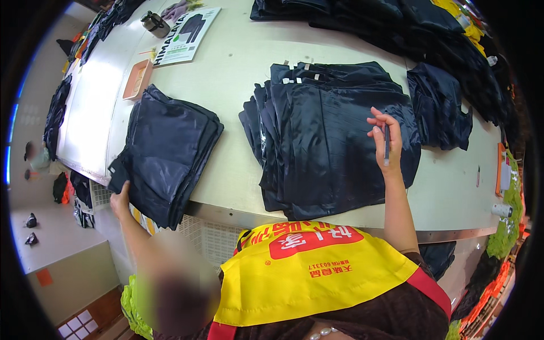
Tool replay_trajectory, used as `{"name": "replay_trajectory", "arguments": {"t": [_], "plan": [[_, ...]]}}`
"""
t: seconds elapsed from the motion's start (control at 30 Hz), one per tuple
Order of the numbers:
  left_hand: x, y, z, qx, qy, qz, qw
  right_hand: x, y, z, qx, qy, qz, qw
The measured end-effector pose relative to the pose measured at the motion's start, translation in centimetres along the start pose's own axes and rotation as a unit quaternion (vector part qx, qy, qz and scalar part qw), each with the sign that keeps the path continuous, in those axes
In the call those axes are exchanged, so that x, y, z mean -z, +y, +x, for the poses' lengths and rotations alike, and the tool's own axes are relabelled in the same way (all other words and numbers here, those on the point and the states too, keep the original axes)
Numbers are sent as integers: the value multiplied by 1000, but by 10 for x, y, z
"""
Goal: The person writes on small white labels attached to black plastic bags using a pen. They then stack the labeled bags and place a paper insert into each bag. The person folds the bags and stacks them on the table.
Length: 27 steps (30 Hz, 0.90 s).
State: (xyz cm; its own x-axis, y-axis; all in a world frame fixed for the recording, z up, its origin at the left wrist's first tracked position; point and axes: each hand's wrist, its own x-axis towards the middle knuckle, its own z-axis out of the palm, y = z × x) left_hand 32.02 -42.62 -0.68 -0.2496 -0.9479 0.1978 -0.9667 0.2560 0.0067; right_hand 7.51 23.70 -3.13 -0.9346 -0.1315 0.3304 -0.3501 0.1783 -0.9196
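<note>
My left hand (120,199) is at the table's near edge on the left. Its fingers are closed on the corner of a dark fabric piece (118,174) beside a stack of folded dark fabric pieces (167,141). My right hand (387,136) is over a larger pile of shiny dark fabric pieces (345,153) in the middle. A slim dark pen (387,148) lies in that hand, with its fingers curled around it. Small white tags (292,80) show along the pile's far edge.
A pink tray (136,79), a magazine (190,37) and a dark flask (154,24) stand at the far left of the pale table (238,51). More dark fabric (439,105) lies to the right, and a heap (362,17) covers the far side. A thin pen-like stick (478,176) rests at right.
</note>
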Motion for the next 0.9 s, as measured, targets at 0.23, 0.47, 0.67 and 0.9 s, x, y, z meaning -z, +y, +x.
{"name": "replay_trajectory", "arguments": {"t": [0.23, 0.47, 0.67, 0.9], "plan": [[56, 207, -144, -290, -67, -414, 860, -29, -20, 30, -1, -7, 65, 998], [56, 370, -276, -560, -108, -317, 758, -64, -21, 71, -26, -39, 167, 985], [56, 399, -283, -546, -186, -202, 792, -96, 7, 101, -67, -40, 254, 964], [57, 403, -288, -515, -244, -239, 786, -130, 63, 94, -89, -7, 296, 951]]}}
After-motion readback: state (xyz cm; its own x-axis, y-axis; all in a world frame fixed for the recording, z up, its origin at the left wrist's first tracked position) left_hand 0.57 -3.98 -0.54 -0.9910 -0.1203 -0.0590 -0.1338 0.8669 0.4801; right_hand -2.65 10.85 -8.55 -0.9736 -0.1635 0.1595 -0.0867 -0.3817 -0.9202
